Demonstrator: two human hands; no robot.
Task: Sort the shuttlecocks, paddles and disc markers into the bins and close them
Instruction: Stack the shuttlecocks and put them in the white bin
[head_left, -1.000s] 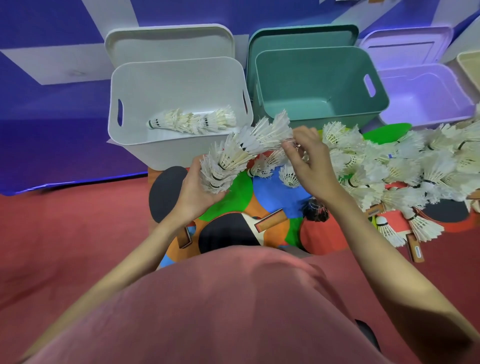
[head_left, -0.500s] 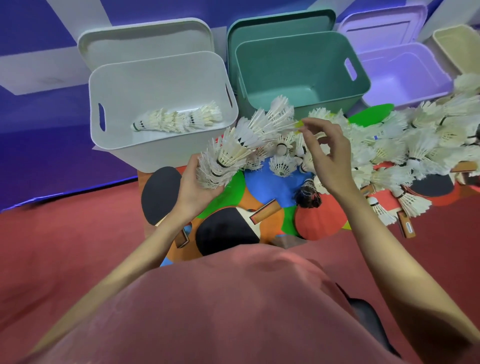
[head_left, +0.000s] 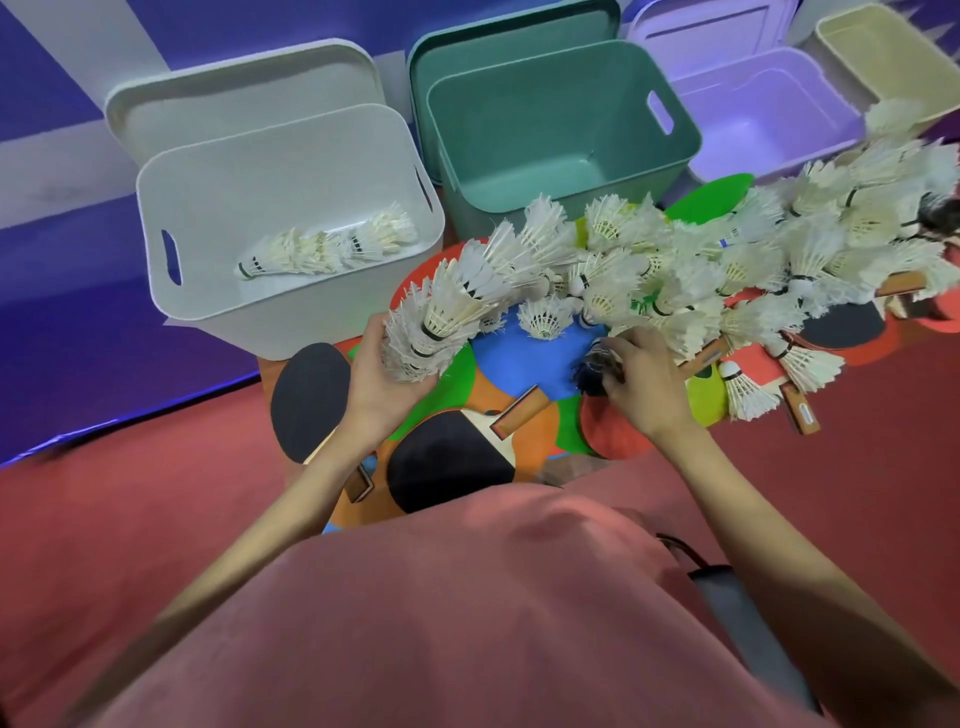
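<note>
My left hand (head_left: 384, 374) grips the lower end of a long nested stack of white shuttlecocks (head_left: 467, 301) that curves up to the right. My right hand (head_left: 641, 382) reaches down onto a black feathered shuttlecock (head_left: 592, 371) lying on the blue disc marker (head_left: 524, 364), fingers curled round it. A big heap of loose white shuttlecocks (head_left: 753, 260) covers the right side. Black paddles (head_left: 452, 462) lie among orange, green and red disc markers. The white bin (head_left: 291, 223) holds one stack of shuttlecocks (head_left: 327, 249).
An open green bin (head_left: 561, 130) stands behind the pile, with a purple bin (head_left: 763, 114) and a beige bin (head_left: 883, 57) further right. Each lid leans behind its bin. Red floor (head_left: 130, 519) surrounds the pile; a blue and white mat lies at left.
My right hand has dropped from the top end of the stack down to the black shuttlecock on the blue marker. The left hand keeps holding the stack; the camera moved closer.
</note>
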